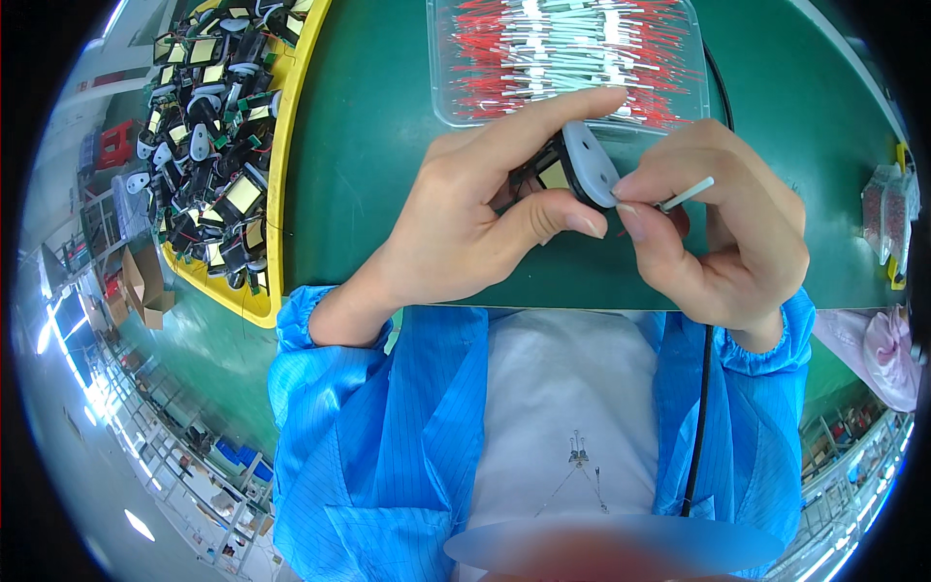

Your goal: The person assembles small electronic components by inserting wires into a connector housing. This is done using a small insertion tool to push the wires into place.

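My left hand is closed round a small black device with a light grey oval cover; a pale yellow patch shows between the fingers. Two small dark holes mark the cover. Close to its lower right end, my right hand pinches a thin wire with a white sleeve that sticks out past the fingers. The fingertips hide the wire's tip, and whether it touches the device I cannot tell.
Ahead, a clear plastic box holds many red-ended white wires. At the left, a yellow tray is heaped with similar black devices. A black cable hangs down at the right. A clear container stands at the far right of the green table.
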Action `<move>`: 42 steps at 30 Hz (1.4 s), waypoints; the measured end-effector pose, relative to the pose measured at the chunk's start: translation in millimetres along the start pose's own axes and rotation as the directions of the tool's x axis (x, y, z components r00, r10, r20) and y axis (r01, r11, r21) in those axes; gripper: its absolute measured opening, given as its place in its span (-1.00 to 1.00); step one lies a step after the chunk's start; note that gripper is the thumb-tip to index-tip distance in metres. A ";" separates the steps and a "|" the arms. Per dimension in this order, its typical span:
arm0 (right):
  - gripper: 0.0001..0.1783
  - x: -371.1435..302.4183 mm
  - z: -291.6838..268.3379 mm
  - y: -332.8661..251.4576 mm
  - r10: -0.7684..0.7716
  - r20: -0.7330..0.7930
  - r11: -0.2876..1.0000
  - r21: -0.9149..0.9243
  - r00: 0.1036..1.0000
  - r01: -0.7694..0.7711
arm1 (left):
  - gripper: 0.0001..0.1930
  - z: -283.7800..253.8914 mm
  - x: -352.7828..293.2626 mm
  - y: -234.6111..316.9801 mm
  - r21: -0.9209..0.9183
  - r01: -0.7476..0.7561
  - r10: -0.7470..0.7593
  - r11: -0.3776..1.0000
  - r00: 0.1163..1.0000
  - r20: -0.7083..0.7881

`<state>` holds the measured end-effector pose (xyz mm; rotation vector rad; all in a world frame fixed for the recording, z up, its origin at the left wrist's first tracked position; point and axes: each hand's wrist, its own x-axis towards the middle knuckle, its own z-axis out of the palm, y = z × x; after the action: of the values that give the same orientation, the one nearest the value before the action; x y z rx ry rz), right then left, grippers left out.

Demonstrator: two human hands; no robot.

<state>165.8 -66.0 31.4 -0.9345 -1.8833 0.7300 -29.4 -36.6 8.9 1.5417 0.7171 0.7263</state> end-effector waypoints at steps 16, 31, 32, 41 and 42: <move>-0.78 -7.6 20.3 1.9 -0.177 -0.071 0.938 -0.313 0.982 0.146 | -0.38 -1.0 -1.1 -2.1 0.286 -0.119 0.141 0.951 0.988 -0.059; -0.85 0.7 -5.6 -10.9 0.233 0.091 0.971 0.028 0.968 -0.237 | -0.38 -1.0 -2.9 -2.7 0.064 -0.007 0.008 0.998 1.000 -0.015; -0.84 0.4 -5.8 -9.8 0.204 0.084 0.978 0.025 0.975 -0.207 | -0.38 -1.0 -2.0 -3.2 0.063 -0.008 0.008 0.998 1.000 -0.012; -0.83 -2.7 -3.5 -3.1 0.119 0.112 0.992 -0.048 0.987 -0.114 | -0.36 -1.0 -0.4 -6.0 0.225 -0.120 0.119 0.967 0.993 0.019; -0.83 -2.6 -3.0 -2.8 0.121 0.111 0.992 -0.049 0.986 -0.116 | -0.37 -0.5 -0.6 -4.1 0.213 -0.118 0.119 0.970 0.993 0.007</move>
<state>168.4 -69.3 33.7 -1.0584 -1.9617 0.8333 -30.3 -36.5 4.8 1.7912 0.7302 0.7619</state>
